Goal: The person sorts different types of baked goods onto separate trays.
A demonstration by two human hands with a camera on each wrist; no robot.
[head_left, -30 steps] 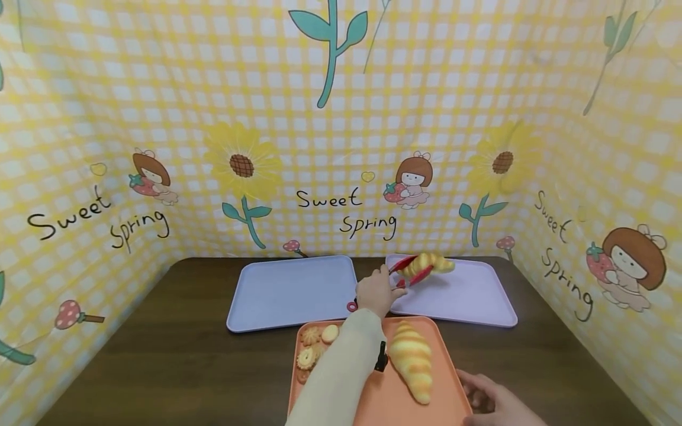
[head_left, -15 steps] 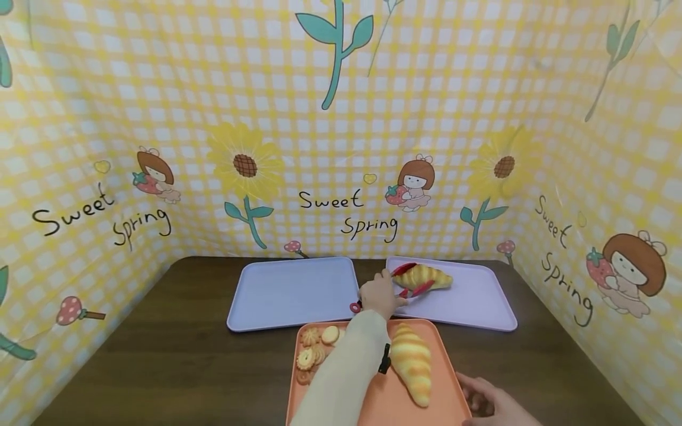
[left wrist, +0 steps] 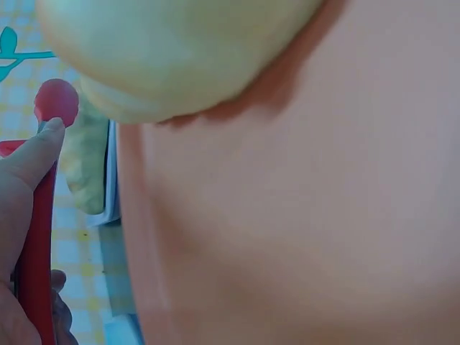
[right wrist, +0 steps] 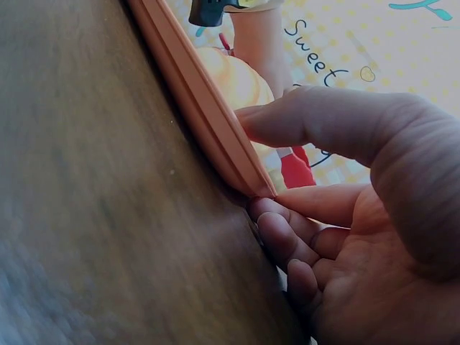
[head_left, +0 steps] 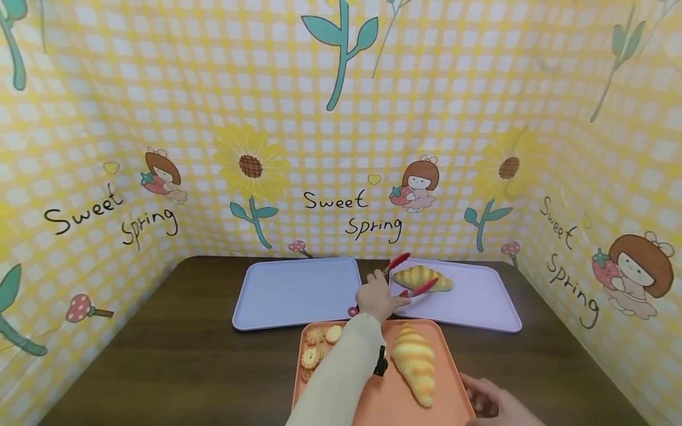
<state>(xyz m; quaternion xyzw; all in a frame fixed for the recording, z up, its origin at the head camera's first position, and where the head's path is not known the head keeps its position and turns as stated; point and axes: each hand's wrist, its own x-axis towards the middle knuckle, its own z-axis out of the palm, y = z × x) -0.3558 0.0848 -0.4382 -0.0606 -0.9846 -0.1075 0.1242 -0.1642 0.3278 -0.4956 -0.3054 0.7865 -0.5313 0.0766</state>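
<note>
My left hand (head_left: 379, 297) grips red tongs (head_left: 421, 289) over the near left corner of the right lilac tray (head_left: 479, 305). The tongs' arms are spread on either side of a croissant (head_left: 422, 277) that lies on that tray. In the left wrist view my thumb (left wrist: 29, 158) presses along the tongs (left wrist: 36, 244). My right hand (head_left: 490, 405) pinches the near right corner of the orange tray (head_left: 383, 402), thumb on the rim (right wrist: 194, 100) and fingers curled beneath. A larger croissant (head_left: 415, 364) and several cookies (head_left: 317, 346) lie on the orange tray.
A second lilac tray (head_left: 295, 290) lies bare at the back left of the dark wooden table (head_left: 160, 355). Yellow checked printed walls (head_left: 341, 118) enclose the table on the left, the back and the right.
The croissant, held up in the tongs a second ago, now lies on the right lilac tray. The tongs' arms have spread apart from it. My right hand has stayed on the orange tray.
</note>
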